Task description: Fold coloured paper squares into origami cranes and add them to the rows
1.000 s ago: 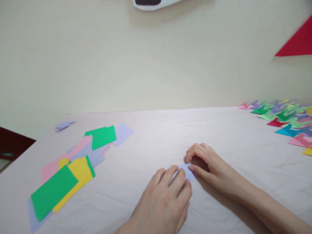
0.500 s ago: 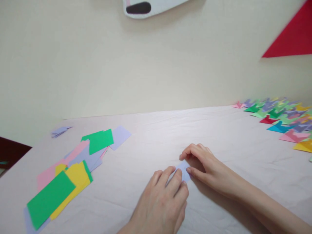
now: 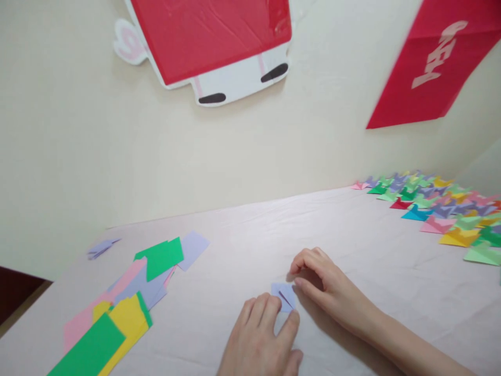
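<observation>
A small folded lilac paper (image 3: 277, 289) lies on the cloth-covered table, with a dark slanting slit between its folds. My left hand (image 3: 260, 334) is palm down, its bent fingers on the paper's left and lower edges. From the right comes my right hand (image 3: 323, 279), curled, with thumb and index fingertips close together at the paper's upper right corner. Its other fingers are tucked behind the index finger and partly hidden.
Loose coloured paper sheets (image 3: 92, 342) overlap on the left, a lilac sheet (image 3: 194, 249) among them. Farther back sit folded lilac pieces (image 3: 102, 247). Many folded colourful paper shapes (image 3: 438, 224) stand in rows at right. Behind the table rises a wall (image 3: 235, 156) with red decorations (image 3: 434, 68).
The view has tilted up, showing more of the wall. My right thumb and index fingertip have drawn closer together at the paper's corner. My left fingers have shifted lower, uncovering the slit.
</observation>
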Demonstrator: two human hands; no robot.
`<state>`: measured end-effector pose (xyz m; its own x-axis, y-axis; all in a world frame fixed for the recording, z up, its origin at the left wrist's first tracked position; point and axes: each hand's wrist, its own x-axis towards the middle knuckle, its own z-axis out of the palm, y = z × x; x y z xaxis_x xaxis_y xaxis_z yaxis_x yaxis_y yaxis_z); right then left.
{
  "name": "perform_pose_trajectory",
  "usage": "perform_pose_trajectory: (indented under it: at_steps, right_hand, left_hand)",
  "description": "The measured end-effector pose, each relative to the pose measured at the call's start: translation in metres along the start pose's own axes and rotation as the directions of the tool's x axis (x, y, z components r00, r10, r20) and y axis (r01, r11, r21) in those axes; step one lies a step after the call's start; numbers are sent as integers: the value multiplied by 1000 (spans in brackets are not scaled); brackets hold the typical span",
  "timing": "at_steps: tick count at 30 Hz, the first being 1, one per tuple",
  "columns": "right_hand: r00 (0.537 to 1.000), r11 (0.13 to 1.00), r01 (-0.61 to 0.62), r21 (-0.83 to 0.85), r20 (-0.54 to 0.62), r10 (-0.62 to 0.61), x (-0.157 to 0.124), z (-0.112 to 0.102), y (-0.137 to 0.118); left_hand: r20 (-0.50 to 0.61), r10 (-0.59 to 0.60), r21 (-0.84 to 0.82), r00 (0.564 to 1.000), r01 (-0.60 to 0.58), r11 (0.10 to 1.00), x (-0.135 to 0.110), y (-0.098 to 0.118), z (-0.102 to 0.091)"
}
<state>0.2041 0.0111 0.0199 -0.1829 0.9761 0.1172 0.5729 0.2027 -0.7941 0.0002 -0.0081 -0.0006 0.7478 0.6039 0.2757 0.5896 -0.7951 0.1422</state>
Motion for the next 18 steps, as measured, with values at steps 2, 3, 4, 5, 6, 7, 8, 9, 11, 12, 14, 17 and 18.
perform_pose_trajectory:
  at_steps: [2, 3, 4, 5, 6, 7, 8, 9, 11, 12, 14, 17, 18]
  right_hand:
    - [999, 997, 19, -77, 36, -16, -4, 1, -7]
    - [999, 995, 26, -100, 49, -21, -5, 2, -9]
    - [998, 993, 30, -115, 61, -23, -6, 3, -11]
    - [997, 992, 31, -125, 70, -22, -7, 5, -11]
    - [997, 991, 32, -132, 77, -22, -8, 7, -12]
    - [996, 990, 35, -138, 85, -23, -8, 8, -11]
    - [996, 989, 38, -141, 89, -25, -9, 9, -11]
    - [995, 989, 43, -142, 91, -30, -9, 10, -11]
    - [995, 988, 60, -141, 90, -48, -10, 11, -11]
    - [994, 988, 72, -137, 93, -59, -10, 11, -11]
    - [990, 987, 98, -130, 117, -83, -12, 11, -11]
    - [982, 983, 115, -140, 167, -91, -14, 13, -12]
    - [981, 983, 114, -146, 176, -87, -14, 13, -12]
  left_hand:
    - [35, -40, -92, 999, 43, 995, 3, -4, -6]
    - [35, -56, -146, 998, 61, 987, 5, -7, -9]
    - [20, -69, -199, 997, 72, 977, 7, -10, -13]
    - [10, -75, -248, 997, 75, 966, 9, -14, -17]
    - [7, -76, -289, 997, 74, 954, 12, -17, -20]
    - [18, -70, -325, 997, 72, 943, 14, -20, -23]
    - [42, -59, -353, 997, 70, 933, 16, -23, -25]
    - [70, -47, -371, 996, 70, 926, 18, -25, -26]
    - [123, -31, -379, 992, 76, 922, 20, -27, -26]
    - [139, -33, -366, 990, 83, 927, 20, -27, -25]
    - [147, -45, -330, 988, 92, 939, 18, -27, -23]
    - [129, -79, -293, 989, 114, 949, 13, -24, -18]
    - [120, -93, -288, 988, 124, 949, 11, -24, -18]
